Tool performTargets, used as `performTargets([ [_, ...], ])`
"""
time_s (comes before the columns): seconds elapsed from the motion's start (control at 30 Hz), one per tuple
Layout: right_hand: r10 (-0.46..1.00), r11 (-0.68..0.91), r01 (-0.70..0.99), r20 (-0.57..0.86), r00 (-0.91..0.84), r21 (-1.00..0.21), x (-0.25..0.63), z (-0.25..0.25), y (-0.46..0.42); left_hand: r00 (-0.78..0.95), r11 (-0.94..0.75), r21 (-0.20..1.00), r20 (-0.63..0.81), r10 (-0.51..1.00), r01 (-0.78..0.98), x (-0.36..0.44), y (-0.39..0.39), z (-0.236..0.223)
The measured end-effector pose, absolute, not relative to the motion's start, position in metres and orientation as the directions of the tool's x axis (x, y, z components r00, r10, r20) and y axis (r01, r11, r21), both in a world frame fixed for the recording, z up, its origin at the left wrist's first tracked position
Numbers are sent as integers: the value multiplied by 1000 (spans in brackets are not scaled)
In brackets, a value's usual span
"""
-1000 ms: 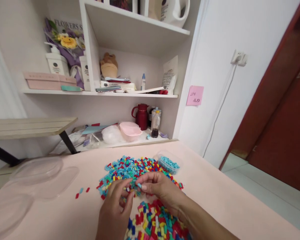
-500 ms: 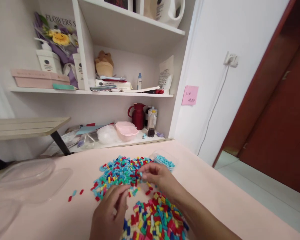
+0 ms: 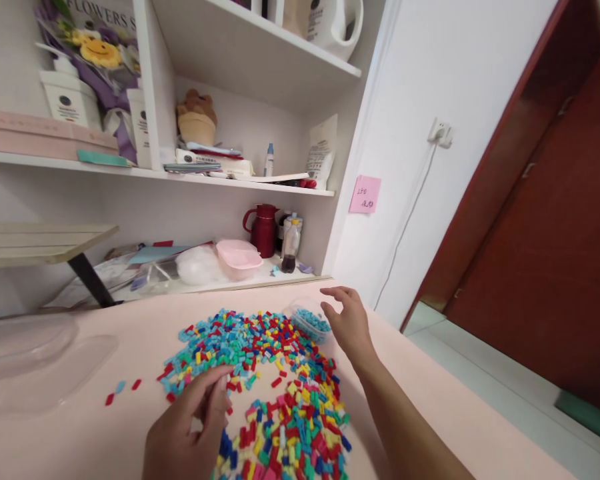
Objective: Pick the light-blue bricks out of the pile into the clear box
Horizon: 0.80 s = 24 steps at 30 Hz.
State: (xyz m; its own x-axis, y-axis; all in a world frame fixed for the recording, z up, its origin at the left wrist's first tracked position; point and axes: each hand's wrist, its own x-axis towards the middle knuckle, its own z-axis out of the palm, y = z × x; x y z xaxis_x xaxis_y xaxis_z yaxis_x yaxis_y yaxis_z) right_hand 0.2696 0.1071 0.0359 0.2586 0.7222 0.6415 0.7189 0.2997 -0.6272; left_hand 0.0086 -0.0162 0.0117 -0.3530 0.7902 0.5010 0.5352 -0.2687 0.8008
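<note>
Small coloured building bricks [image 3: 230, 343] lie in a loose heap on the pink tabletop, many of them light blue. A second, mixed-colour spread of bricks [image 3: 300, 430] lies nearer to me. At the near left edge of the heap is my left hand [image 3: 190, 420], thumb and forefinger pressed together; whatever they pinch, if anything, is hidden. My right hand [image 3: 350, 323] hovers just right of a clear plastic tub [image 3: 318, 337], its thumb and fingers apart and nothing between them. Light blue bricks [image 3: 313, 320] partly fill that tub.
Clear plastic lids or containers [image 3: 75, 373] lie at the left, near several stray bricks [image 3: 121, 386]. Behind the table, a shelf unit holds a pink bowl [image 3: 240, 257], a red jug [image 3: 263, 230] and a bottle of dark liquid [image 3: 291, 247]. A wooden stand [image 3: 45, 243] is at left.
My right hand has moved from the brick heap to the right, beside the tub, and its fingers have opened. The light blue brick at its fingertips is gone. The view has shifted slightly right.
</note>
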Motion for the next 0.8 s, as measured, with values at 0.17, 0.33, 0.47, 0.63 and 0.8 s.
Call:
performTargets([
  [0.17, 773, 417, 601, 614, 159, -681, 248, 39, 96, -398, -246, 816, 490, 775, 524, 2, -14, 13],
  [0.33, 807, 583, 483, 402, -431, -653, 201, 29, 68, -384, -252, 843, 457, 802, 475, 4, -12, 16],
  [0.47, 778, 589, 521, 259, -572, -618, 181, 13, 57, -410, -246, 879, 418, 811, 409, 9, -12, 14],
  [0.63, 794, 584, 588, 244, -556, -560, 179, 2, 60, -371, -275, 869, 436, 820, 413, 7, -11, 6],
  [0.8, 800, 580, 630, 218, -559, -516, 179, -1, 62, -379, -281, 859, 452, 808, 428, 7, -11, 7],
])
